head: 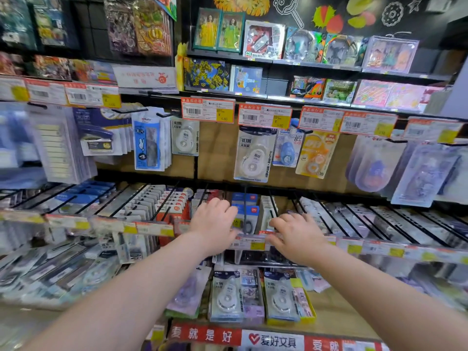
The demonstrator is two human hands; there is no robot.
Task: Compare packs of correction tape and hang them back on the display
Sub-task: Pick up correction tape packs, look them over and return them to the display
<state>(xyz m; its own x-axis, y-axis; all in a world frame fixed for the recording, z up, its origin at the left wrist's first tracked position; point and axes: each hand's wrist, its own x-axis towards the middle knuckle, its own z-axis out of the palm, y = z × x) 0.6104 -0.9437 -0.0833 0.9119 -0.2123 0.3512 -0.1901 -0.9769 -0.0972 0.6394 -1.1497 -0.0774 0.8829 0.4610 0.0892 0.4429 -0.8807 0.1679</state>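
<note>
Far-left hanging packs (58, 145) blurred; lower price tags (255, 245) unreadable.

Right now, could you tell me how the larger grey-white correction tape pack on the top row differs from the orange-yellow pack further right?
The grey-white pack has a pale card and white dispenser; the orange-yellow pack has a bright card and orange-and-white dispenser. The grey-white pack looks larger. Both hang under price tags.

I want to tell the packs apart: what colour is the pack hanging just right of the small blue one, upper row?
The pack is yellow-orange; head view.
</note>
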